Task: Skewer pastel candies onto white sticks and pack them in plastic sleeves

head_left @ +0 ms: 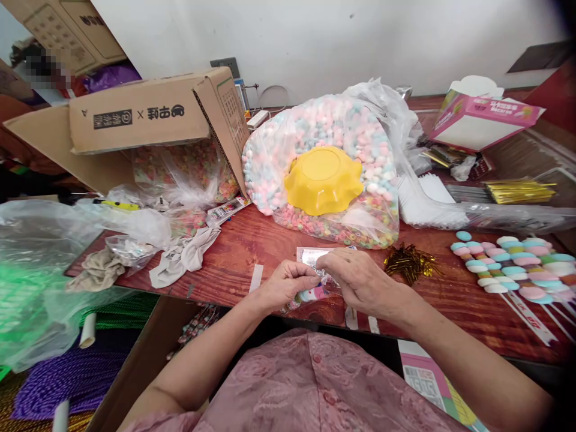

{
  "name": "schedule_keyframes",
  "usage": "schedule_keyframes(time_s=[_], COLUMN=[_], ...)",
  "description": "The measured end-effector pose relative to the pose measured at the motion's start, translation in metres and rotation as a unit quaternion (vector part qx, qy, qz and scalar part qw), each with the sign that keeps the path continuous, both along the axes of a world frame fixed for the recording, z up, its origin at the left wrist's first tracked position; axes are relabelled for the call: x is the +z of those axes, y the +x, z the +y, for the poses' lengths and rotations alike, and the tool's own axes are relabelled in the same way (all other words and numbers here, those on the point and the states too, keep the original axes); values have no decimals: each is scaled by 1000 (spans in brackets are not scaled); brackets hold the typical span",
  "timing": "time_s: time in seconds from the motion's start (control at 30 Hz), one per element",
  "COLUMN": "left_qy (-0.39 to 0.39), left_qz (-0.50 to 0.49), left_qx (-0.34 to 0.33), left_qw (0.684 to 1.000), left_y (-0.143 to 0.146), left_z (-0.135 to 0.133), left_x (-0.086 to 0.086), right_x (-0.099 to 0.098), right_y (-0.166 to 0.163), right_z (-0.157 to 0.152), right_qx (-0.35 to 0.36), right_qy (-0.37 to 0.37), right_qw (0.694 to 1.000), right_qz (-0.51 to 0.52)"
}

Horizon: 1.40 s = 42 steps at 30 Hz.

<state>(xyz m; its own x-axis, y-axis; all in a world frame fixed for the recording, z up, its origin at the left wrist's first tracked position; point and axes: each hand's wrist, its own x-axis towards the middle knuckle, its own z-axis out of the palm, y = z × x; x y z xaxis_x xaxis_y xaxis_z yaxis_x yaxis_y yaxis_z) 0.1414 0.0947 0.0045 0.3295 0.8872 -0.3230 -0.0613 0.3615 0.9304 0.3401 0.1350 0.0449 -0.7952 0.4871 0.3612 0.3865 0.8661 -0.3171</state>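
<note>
My left hand [285, 283] and my right hand [357, 279] meet over the near edge of a red-brown wooden table [252, 246]. Both pinch a small clear packet [315, 259] with pastel sweets on a stick inside it; its lower pink end shows between my hands. A heap of gold twist ties [410, 261] lies just right of my right hand. Finished pastel sweet skewers [513, 270] lie in a row at the right.
A big clear bag of pastel sweets [288, 150] with a yellow bowl [323, 179] upside down on it sits behind my hands. A tipped cardboard box [148, 117], crumpled plastic bags [135, 225] and grey cloths [182, 255] fill the left. A pink box [483, 120] stands far right.
</note>
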Motion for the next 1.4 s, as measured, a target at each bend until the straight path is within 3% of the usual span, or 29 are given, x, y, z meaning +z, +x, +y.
schedule_keyframes(time_s=[0.1, 0.23, 0.3, 0.4, 0.5, 0.57, 0.63, 0.73, 0.87, 1.0, 1.17, 1.27, 1.33, 1.4], left_qy=[25, 69, 81, 117, 185, 201, 175, 140, 165, 176, 170, 168, 128, 61], left_qz=[-29, -52, -44, -42, -28, -34, -65, -81, -33, 1, 14, -18, -60, -100], left_qx=[108, 169, 208, 253, 237, 220, 205, 175, 172, 144, 33, 33, 66, 61], left_qw=[993, 982, 974, 960, 953, 954, 961, 971, 971, 974, 985, 985, 988, 991], left_y=[14, 19, 16, 14, 20, 27, 33, 40, 44, 35, 21, 22, 26, 27], left_z=[-7, -8, -5, -1, -1, -4, -9, -19, -25, -19, -4, 0, -1, -4], left_x=[-9, -8, -3, 4, 8, 6, 3, -1, 1, 6, 11, 10, 8, 7], right_x=[-20, -33, -29, -24, -27, -30, -31, -32, -42, -43, -31, -30, -31, -30], right_y=[-18, -27, -24, -22, -28, -33, -35, -36, -41, -45, -42, -39, -32, -19], right_z=[-5, -6, -7, -13, -25, -30, -32, -31, -32, -34, -29, -23, -19, -15], right_qx=[-34, -61, -109, -211, -206, -195, -207, -222, -236, -225, -194, -197, -183, -128], right_qy=[1, 14, -11, -115, -195, -191, -154, -66, 58, 50, 7, 19, 64, 168], right_qw=[999, 988, 966, 919, 909, 903, 893, 906, 910, 901, 902, 902, 912, 935], right_qz=[24, 138, 235, 311, 305, 333, 368, 355, 336, 367, 385, 384, 363, 284])
